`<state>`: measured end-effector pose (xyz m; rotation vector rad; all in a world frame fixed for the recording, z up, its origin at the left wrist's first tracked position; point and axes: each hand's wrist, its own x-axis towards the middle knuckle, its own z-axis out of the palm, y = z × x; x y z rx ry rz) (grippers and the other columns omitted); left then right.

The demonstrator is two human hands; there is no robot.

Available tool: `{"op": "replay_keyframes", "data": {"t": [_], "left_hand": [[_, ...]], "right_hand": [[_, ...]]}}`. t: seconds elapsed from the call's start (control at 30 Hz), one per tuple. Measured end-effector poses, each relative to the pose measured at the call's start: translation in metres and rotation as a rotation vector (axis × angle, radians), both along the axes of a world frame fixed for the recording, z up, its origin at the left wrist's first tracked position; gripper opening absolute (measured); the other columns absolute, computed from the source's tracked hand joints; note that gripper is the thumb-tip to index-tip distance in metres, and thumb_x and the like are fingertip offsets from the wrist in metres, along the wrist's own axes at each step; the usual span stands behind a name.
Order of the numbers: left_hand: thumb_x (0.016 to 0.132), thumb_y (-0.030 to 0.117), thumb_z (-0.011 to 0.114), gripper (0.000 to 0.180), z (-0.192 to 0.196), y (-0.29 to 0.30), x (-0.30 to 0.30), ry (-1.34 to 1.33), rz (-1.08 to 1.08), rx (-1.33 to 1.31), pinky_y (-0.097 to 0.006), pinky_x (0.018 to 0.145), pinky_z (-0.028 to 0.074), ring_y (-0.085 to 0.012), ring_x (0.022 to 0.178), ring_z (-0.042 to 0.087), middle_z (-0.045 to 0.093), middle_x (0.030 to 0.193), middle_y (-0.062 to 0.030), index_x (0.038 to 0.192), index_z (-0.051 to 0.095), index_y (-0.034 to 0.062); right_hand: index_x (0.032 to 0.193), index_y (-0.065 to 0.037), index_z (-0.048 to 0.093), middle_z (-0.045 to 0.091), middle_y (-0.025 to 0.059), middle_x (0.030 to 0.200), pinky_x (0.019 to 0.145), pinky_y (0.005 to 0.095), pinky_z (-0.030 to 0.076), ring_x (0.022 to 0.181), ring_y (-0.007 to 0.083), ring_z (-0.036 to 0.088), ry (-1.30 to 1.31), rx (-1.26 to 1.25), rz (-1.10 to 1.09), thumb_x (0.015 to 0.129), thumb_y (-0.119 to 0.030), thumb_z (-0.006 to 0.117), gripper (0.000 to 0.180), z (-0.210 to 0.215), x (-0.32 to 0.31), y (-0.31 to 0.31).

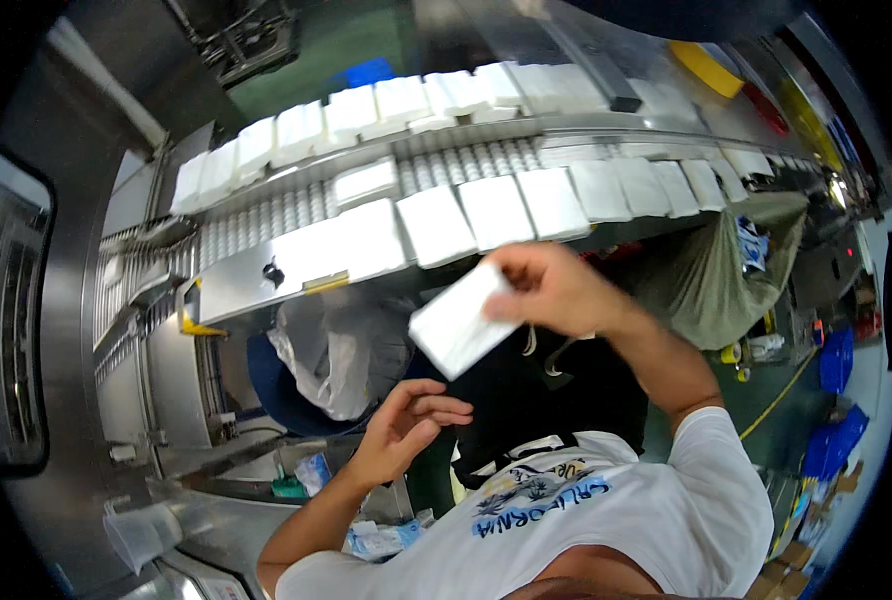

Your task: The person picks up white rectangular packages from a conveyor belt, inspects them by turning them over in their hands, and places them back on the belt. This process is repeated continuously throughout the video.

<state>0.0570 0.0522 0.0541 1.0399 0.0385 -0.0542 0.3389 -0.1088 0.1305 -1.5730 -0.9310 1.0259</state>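
Note:
Between the thumb and fingers of my right hand (551, 290) is a stack of white folded tissues (464, 322), tilted in the air in front of my body. Lower and to the left, my left hand (403, 430) holds nothing, its fingers apart and slightly curled below the stack's lower corner. Beyond my right hand, a row of similar white stacks (436, 225) lies along the near metal ledge. One more white stack (366, 183) rests on the conveyor (266, 218) behind that row.
Along the conveyor's far side runs another row of white stacks (351, 112). Under the ledge at left stands a blue bin (266, 372) with a clear plastic liner. A greenish cloth (711, 280) hangs at right. Blue bins (834, 440) stand near the right wall.

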Motion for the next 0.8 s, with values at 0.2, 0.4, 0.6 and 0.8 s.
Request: {"op": "replay_keyframes", "data": {"t": [0.2, 0.4, 0.6, 0.8], "left_hand": [[0.106, 0.014, 0.065, 0.041, 0.002, -0.003, -0.004, 0.066, -0.016, 0.220, -0.037, 0.103, 0.053, -0.0228, 0.116, 0.069, 0.069, 0.127, -0.0170, 0.140, 0.047, 0.0019], [0.105, 0.017, 0.069, 0.040, 0.002, -0.003, 0.003, 0.044, -0.045, 0.363, -0.036, 0.098, 0.056, -0.0201, 0.107, 0.071, 0.072, 0.120, -0.0142, 0.136, 0.050, 0.0004], [0.105, 0.019, 0.069, 0.040, 0.003, -0.003, -0.002, 0.056, -0.060, 0.462, -0.036, 0.096, 0.056, -0.0211, 0.107, 0.072, 0.073, 0.116, -0.0145, 0.135, 0.050, -0.0003], [0.104, 0.023, 0.069, 0.041, -0.001, -0.005, -0.004, 0.024, -0.088, 0.560, -0.039, 0.093, 0.058, -0.0256, 0.104, 0.074, 0.075, 0.112, -0.0158, 0.132, 0.051, -0.0005]], "right_hand": [[0.119, 0.003, 0.068, 0.071, 0.0092, 0.104, 0.081, 0.0291, 0.061, 0.095, 0.0161, 0.069, -0.215, 0.138, -0.293, 0.100, -0.033, 0.075, 0.042, 0.040, 0.085, 0.056], [0.125, 0.007, 0.065, 0.071, 0.0132, 0.113, 0.086, 0.0291, 0.063, 0.099, 0.0187, 0.072, -0.186, -0.050, -0.259, 0.103, -0.041, 0.070, 0.054, 0.006, 0.155, 0.124], [0.115, 0.003, 0.071, 0.074, 0.0151, 0.092, 0.082, 0.0337, 0.059, 0.091, 0.0235, 0.073, -1.006, -0.501, -0.262, 0.097, -0.036, 0.075, 0.043, 0.010, 0.159, 0.120], [0.124, -0.001, 0.066, 0.077, 0.0165, 0.109, 0.089, 0.0376, 0.057, 0.098, 0.0247, 0.075, -0.895, 0.000, -0.396, 0.100, -0.023, 0.070, 0.032, 0.012, 0.095, 0.068]]}}
